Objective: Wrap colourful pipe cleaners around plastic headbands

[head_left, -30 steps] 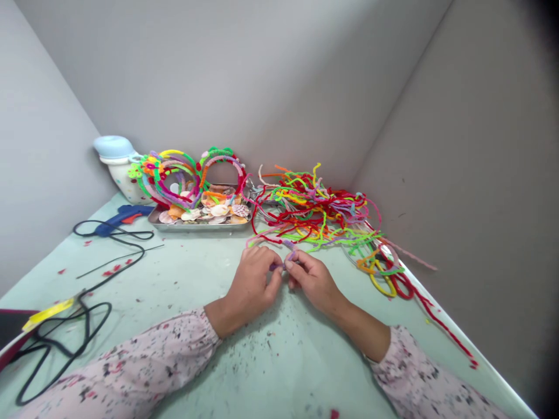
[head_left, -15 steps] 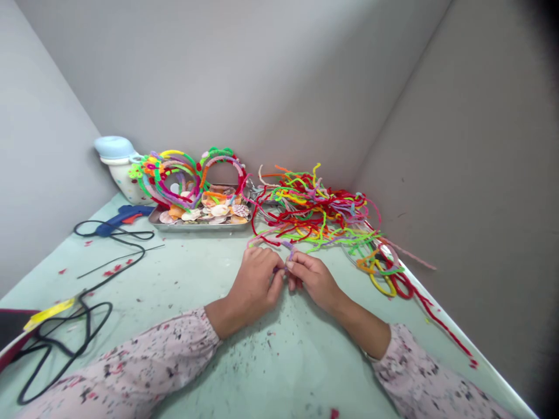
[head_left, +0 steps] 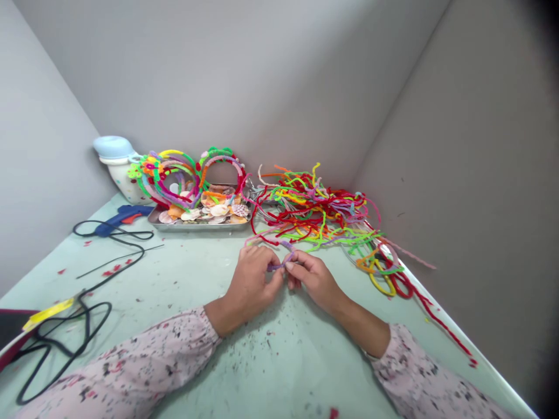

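Observation:
Between my two hands is a thin purple pipe cleaner (head_left: 275, 267), mostly covered by my fingers. My left hand (head_left: 253, 279) pinches it from the left with thumb and forefinger. From the right, my right hand (head_left: 312, 278) grips it too, its fingertips almost touching the left ones. A purple end sticks up above the right fingertips. Just beyond my hands spreads a tangled pile of coloured pipe cleaners (head_left: 305, 212). To the left of the pile, pipe-cleaner-wrapped headbands (head_left: 174, 174) lean over a metal tray (head_left: 201, 227) of seashells (head_left: 218, 210).
A blue glue gun (head_left: 116, 220) lies at the left, its black cord (head_left: 94, 282) looping toward the near edge. Behind it stands a white container with a blue lid (head_left: 114, 148). Red pipe cleaners (head_left: 441, 323) trail along the right table edge. Grey walls enclose the table.
My left fingers have opened up slightly, so more of the purple pipe cleaner shows between my hands. Both hands stay in nearly the same place.

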A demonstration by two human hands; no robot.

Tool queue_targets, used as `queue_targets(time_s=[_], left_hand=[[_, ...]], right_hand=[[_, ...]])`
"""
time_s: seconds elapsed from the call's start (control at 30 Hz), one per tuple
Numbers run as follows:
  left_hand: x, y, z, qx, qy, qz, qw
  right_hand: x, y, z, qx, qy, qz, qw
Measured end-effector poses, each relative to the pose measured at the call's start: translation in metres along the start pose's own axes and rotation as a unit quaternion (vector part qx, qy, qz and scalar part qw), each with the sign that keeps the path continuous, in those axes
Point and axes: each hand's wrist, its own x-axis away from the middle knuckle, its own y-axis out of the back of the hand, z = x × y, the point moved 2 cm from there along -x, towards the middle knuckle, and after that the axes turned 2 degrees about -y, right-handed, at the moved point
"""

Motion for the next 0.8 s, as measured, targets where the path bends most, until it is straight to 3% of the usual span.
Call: queue_targets(time_s=[0.4, 0.53, 0.67, 0.8], left_hand=[[0.0015, -0.0008, 0.0003, 0.023, -0.041, 0.019, 0.999], [0.0005, 0.0008, -0.0008, 0.021, -0.024, 0.012, 0.999], [-0.0008, 0.0025, -0.0007, 0.03, 0.009, -0.01, 0.999], [-0.0006, 0.0024, 0.0012, 0.042, 0.031, -0.023, 0.998]], right_hand=[[-0.002, 0.0012, -0.0033, 0.02, -0.006, 0.009, 1.0], [-0.0017, 0.0003, -0.0025, 0.017, -0.005, -0.02, 1.0], [-0.0005, 0.0001, -0.003, 0.006, 0.049, -0.093, 0.994], [0.0015, -0.0017, 0.0002, 0.069, 0.141, -0.138, 0.978]])
